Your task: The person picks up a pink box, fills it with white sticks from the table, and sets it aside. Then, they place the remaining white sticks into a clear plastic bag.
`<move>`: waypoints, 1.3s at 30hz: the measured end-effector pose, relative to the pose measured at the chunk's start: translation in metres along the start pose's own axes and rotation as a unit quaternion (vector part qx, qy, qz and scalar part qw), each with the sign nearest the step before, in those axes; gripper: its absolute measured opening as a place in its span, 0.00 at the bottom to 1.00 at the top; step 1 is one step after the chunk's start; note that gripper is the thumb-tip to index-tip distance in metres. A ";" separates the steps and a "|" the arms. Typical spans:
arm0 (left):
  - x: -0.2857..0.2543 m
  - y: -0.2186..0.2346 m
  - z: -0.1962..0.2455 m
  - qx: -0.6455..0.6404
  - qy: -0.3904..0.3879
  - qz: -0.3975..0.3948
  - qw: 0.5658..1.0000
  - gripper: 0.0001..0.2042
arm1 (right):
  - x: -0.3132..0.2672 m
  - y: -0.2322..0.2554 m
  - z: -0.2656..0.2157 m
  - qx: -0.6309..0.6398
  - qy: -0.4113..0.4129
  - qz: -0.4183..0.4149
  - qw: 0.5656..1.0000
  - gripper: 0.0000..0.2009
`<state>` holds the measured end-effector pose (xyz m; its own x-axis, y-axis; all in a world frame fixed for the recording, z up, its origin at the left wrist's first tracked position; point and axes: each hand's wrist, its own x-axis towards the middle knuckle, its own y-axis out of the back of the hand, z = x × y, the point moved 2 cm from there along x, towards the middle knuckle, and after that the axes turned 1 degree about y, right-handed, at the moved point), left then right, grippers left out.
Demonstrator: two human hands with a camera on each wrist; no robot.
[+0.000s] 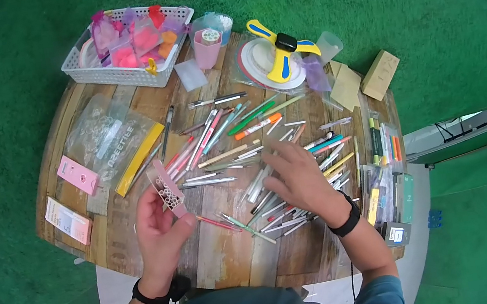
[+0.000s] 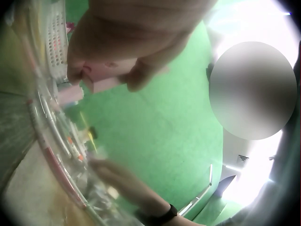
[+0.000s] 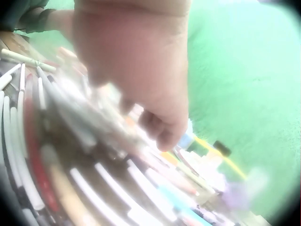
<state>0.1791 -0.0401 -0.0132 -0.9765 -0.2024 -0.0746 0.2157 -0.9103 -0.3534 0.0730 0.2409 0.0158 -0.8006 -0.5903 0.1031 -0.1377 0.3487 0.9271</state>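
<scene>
While the person sits at the near edge of the round wooden table (image 1: 235, 261), the left hand (image 1: 157, 229) is lifted a little above the wood on the near left and grips a pink pen case (image 1: 167, 189), with the fingers and the thumb curled around its lower end; the case is tilted and its open side shows a row of small white tubes. To the right of this case, the right hand (image 1: 298, 178) lies with relaxed, spread fingers on a big heap of pens (image 1: 243, 152), and it holds nothing that I can see. In the right wrist view the pens under this hand are blurred. Left of the pink pen case, near the table edge, lie a pink box (image 1: 77, 175) and a pale box (image 1: 67, 220). Behind the case there is a clear zip bag (image 1: 107, 135) with a yellow strip. Far behind the case, at the back of the table, a white basket (image 1: 117, 76) with pink pouches stands, then a pink cup (image 1: 207, 46), and more to the right a yellow and blue toy (image 1: 281, 50) on a white plate (image 1: 255, 64).
</scene>
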 end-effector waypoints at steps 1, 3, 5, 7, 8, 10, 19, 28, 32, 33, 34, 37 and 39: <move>0.000 -0.001 0.001 -0.006 -0.003 0.004 1.000 0.36 | -0.002 0.001 -0.002 0.002 0.001 -0.001 1.000 0.23; -0.001 -0.001 0.002 -0.013 -0.007 0.009 1.000 0.36 | -0.007 0.002 -0.004 0.001 -0.004 -0.009 1.000 0.22; -0.003 -0.001 0.004 -0.017 -0.014 0.012 1.000 0.37 | -0.012 0.002 0.000 0.003 0.001 -0.001 1.000 0.21; -0.005 0.002 0.005 -0.015 -0.013 0.017 1.000 0.37 | -0.015 0.003 0.006 0.007 0.008 0.007 1.000 0.21; -0.006 0.003 0.006 -0.013 -0.011 0.021 1.000 0.37 | -0.015 0.005 0.011 0.004 0.001 0.007 1.000 0.20; -0.008 0.005 0.006 -0.013 -0.015 0.029 0.999 0.37 | -0.016 0.009 0.015 0.003 -0.007 0.015 1.000 0.19; -0.006 0.003 0.004 -0.013 -0.024 0.013 1.000 0.33 | -0.038 0.008 0.001 -0.006 -0.011 -0.007 1.000 0.22; -0.011 -0.004 0.007 -0.010 -0.040 0.006 0.999 0.36 | 0.011 -0.019 -0.035 -0.008 0.063 0.003 0.998 0.27; -0.014 0.004 0.008 -0.012 -0.043 0.023 0.999 0.38 | 0.013 -0.028 -0.032 -0.015 0.084 -0.033 0.996 0.25; -0.014 0.005 0.008 -0.012 -0.043 0.025 0.999 0.38 | 0.009 -0.027 -0.031 -0.016 0.094 -0.039 0.995 0.24; -0.014 0.005 0.009 -0.010 -0.045 0.025 0.999 0.36 | 0.005 -0.023 -0.032 -0.015 0.094 -0.040 0.995 0.24; -0.012 0.007 0.005 -0.001 -0.038 0.023 0.999 0.36 | -0.015 -0.004 -0.030 0.009 0.051 -0.001 0.999 0.22; -0.012 0.007 0.000 -0.001 -0.029 0.022 0.999 0.37 | -0.036 0.007 -0.017 0.011 0.000 0.022 1.000 0.22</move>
<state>0.1918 -0.0436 -0.0149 -0.9641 -0.2631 -0.0361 0.2585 -0.8991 -0.3533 0.1108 0.2519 0.0242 -0.8067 -0.5735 0.1428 -0.1157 0.3902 0.9134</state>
